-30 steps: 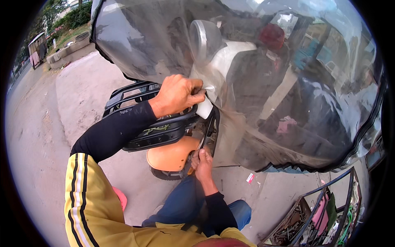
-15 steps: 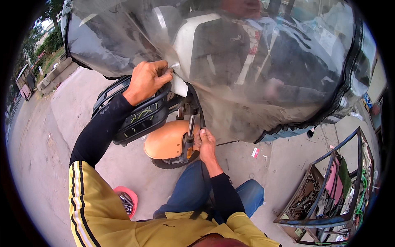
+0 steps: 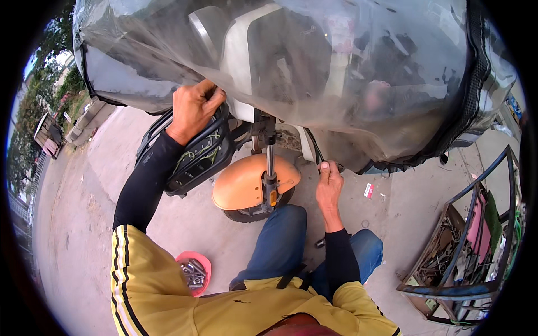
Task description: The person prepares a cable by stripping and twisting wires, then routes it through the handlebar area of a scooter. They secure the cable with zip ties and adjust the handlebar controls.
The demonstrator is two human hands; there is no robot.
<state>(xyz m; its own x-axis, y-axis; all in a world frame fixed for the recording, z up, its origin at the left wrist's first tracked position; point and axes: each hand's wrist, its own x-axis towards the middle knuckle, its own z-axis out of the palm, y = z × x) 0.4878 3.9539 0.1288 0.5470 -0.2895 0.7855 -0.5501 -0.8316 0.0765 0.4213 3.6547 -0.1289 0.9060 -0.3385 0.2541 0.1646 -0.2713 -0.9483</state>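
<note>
Moved in the head view since the earlier frame: the right hand (image 3: 329, 190), which has travelled rightward from beside the fork (image 3: 270, 162) and taken a dark strip (image 3: 316, 147) with it. As a result, fork and orange fender (image 3: 238, 182) stand more exposed; in my judgement this gives freer access to the front end and leaves the drawn-aside side dependent on the right hand's hold.

Right fingers are closed on the strip; whether it is the cover's hem cannot be determined. Left hand (image 3: 195, 112) is at the basket (image 3: 196, 159), its fingers curled and pinching the edge of the clear cover (image 3: 291, 67), tips partly hidden.

Location: cover draped over the scooter's upper front, above the fender. Also noted: pink bowl (image 3: 206, 273) of metal parts (image 3: 192, 274) on the ground, left; framed bin (image 3: 443, 291) of scrap, right.
</note>
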